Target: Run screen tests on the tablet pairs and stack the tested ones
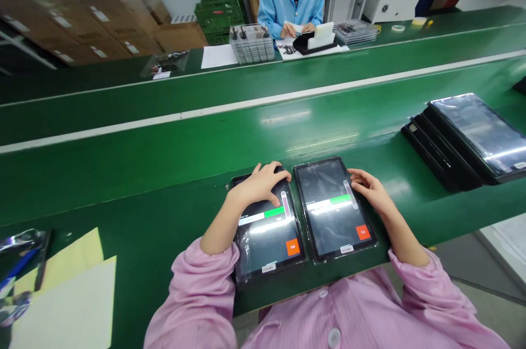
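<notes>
Two tablets lie side by side, screens up. The left tablet (pixel 267 245) and the right tablet (pixel 329 190) each show a white bar, a green bar, a slider and an orange-red "Fail" box. Across the upper part of the left tablet lies my left hand (pixel 261 183), fingers spread toward its upper right edge and thumb over the screen. My right hand (pixel 370 189) rests against the upper right side of the right tablet, fingers loosely bent at its edge. Its fingertips are partly hidden.
A stack of tablets (pixel 468 141) sits at right on the green bench (pixel 172 195). Yellowish sheets (pixel 66 294) lie at left beside a blue pen. Beyond the white rail (pixel 222 108), a co-worker in blue (pixel 283 4) handles something near clear plastic trays (pixel 252 47).
</notes>
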Demonstrator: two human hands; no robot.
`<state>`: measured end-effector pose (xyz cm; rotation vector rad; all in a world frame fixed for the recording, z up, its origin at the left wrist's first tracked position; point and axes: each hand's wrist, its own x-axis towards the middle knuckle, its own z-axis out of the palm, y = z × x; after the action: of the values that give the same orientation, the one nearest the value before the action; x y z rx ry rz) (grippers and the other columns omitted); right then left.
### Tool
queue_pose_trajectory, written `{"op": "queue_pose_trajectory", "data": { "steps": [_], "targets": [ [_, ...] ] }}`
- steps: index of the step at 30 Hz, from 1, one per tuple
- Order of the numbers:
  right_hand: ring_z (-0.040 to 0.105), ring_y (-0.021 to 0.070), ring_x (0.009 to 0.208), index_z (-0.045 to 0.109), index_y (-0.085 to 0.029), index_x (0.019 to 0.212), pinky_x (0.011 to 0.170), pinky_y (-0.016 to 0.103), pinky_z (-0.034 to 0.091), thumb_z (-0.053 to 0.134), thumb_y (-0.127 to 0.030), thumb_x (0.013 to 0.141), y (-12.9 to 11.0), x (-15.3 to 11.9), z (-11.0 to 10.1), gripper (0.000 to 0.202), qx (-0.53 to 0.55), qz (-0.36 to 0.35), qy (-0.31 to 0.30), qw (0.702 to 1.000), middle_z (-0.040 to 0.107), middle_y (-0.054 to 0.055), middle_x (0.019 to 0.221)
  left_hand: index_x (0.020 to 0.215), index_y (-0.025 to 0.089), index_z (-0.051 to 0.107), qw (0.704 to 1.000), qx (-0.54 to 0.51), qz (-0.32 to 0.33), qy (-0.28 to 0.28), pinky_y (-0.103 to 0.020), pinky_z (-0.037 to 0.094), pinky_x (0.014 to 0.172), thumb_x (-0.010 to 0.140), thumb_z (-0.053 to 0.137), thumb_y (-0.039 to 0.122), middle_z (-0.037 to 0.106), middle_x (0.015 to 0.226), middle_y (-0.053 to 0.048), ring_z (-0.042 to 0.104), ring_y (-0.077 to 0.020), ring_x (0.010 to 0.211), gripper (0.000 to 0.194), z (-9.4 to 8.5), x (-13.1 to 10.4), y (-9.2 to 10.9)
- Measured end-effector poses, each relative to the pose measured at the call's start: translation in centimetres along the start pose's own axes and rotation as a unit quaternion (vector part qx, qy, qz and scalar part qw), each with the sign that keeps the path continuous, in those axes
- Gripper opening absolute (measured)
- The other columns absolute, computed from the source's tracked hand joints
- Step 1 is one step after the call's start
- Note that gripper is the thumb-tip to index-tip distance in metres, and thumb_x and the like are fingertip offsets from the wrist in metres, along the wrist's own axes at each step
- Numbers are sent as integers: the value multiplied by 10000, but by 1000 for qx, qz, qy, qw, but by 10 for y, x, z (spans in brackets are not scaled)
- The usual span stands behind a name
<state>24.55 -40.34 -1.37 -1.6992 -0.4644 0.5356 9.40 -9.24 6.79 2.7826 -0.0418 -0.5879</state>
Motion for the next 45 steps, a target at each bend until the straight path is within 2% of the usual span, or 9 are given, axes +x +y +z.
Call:
{"op": "queue_pose_trajectory", "data": {
  "steps": [5, 11, 15, 18, 20, 23, 27, 33, 45],
  "targets": [
    [632, 228, 901, 683, -212, 1130, 874, 372, 516, 693, -359, 719, 1, 1, -2, 436, -12, 1, -14, 1000, 665, 52, 941, 1178, 288, 546, 1000, 8, -5, -4, -670, 147, 1160, 681, 857, 215, 462, 1350, -93, 434, -337, 1340, 591, -3, -1, 5],
    [623, 224, 913, 667, -238, 1148, 871, 370, 532, 697, -367, 730, 9, 5, -5, 439, -16, -1, -15, 1000, 650, 53, 991, 1196, 288, 542, 1000, -20, -16, 5, -613, 226, 1153, 665, 862, 220, 437, 1389, -99, 443, -340, 1325, 624, -2, -2, 5],
    [614, 214, 906, 646, -268, 1187, 762, 326, 553, 666, -470, 787, 13, 29, -2, 449, -15, 16, 6, 1000, 640, 60, 1047, 1199, 291, 546, 1000, -23, -12, 5, -592, 242, 1150, 661, 869, 231, 437, 1393, -102, 457, -335, 1308, 630, 0, -1, 2],
    [596, 198, 843, 664, -268, 1165, 649, 274, 533, 580, -573, 842, 9, 57, 3, 452, -26, 19, 7, 999, 635, 56, 1003, 1221, 297, 544, 1000, -20, -7, 9, -563, 279, 1138, 658, 875, 246, 438, 1399, -104, 446, -334, 1315, 656, 2, -1, 0],
    [580, 188, 799, 688, -253, 1132, 607, 257, 513, 549, -636, 847, 5, 72, 6, 497, -27, -1, -3, 1000, 635, 57, 965, 1289, 301, 515, 1000, -20, -10, 8, -537, 298, 1132, 652, 881, 257, 425, 1428, -117, 432, -340, 1332, 736, 3, -1, -2],
    [580, 192, 798, 715, -225, 1086, 627, 266, 516, 524, -714, 842, -1, 84, 8, 579, -25, -54, -18, 998, 639, 63, 926, 1445, 321, 375, 1000, -20, -16, 8, -518, 295, 1134, 654, 880, 286, 387, 1487, -139, 394, -351, 1375, 940, 5, -1, -3],
    [589, 212, 822, 744, -201, 995, 661, 294, 526, 523, -761, 825, -1, 83, 8, 626, -52, -91, -12, 994, 665, 82, 938, 1520, 284, 276, 1000, -22, -20, 5, -497, 268, 1151, 655, 876, 275, 356, 1522, -173, 357, -360, 1409, 1053, 6, 0, -3],
    [598, 228, 843, 752, -194, 930, 676, 311, 528, 506, -799, 802, -2, 79, 9, 666, -57, -81, -7, 995, 699, 96, 962, 1534, 329, 230, 1000, -24, -17, 4, -508, 270, 1146, 675, 862, 296, 349, 1542, -154, 349, -360, 1419, 1068, 7, 0, -5],
    [594, 230, 842, 749, -205, 916, 700, 324, 530, 502, -756, 820, -4, 79, 10, 611, -55, -78, -6, 995, 693, 86, 949, 1466, 353, 401, 1000, -18, -16, -15, -544, 240, 1158, 698, 858, 324, 292, 1590, -150, 267, -393, 1461, 894, 4, -1, -4]
  ]
}}
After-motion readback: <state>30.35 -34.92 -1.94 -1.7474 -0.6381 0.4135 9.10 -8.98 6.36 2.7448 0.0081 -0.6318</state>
